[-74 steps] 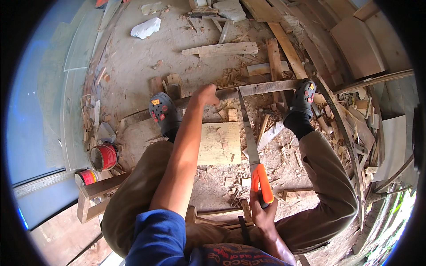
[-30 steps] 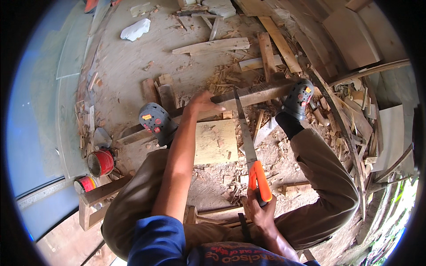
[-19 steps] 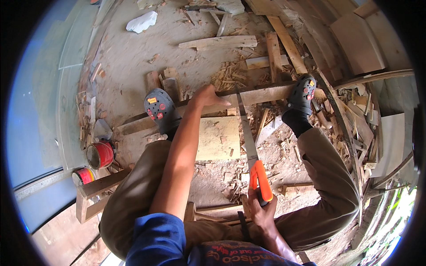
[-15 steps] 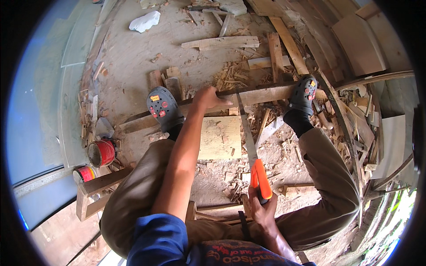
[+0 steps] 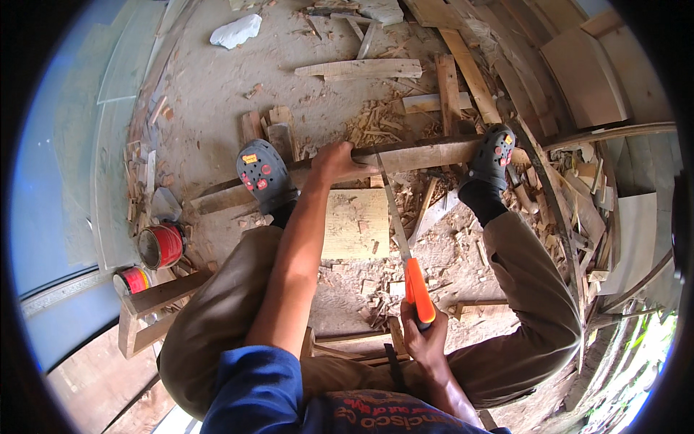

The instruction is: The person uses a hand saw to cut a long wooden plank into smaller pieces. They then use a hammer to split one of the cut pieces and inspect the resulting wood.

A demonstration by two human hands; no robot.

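Observation:
A long wooden beam (image 5: pixel 426 156) lies crosswise in front of me, with a grey clog resting on it near each end. My left hand (image 5: pixel 336 163) is closed over the beam left of its middle, thumb pointing right toward the blade. My right hand (image 5: pixel 426 334) grips the orange handle of a handsaw (image 5: pixel 409 249) low between my knees. The saw's blade runs up and away, its far end meeting the beam just right of my left hand. Whether the teeth have cut in cannot be told. A pale square board (image 5: pixel 356 224) lies below the beam.
Two red cans (image 5: pixel 160 246) stand at left beside a low wooden frame (image 5: pixel 165 295). Offcuts and shavings (image 5: pixel 377 121) litter the floor beyond the beam. A loose plank (image 5: pixel 361 69) lies farther off. Boards (image 5: pixel 585 72) lean along the right side.
The saw's handle has shifted slightly up and left, turning so it shows narrower. My left hand keeps its hold on the beam. The whole view has slid a little.

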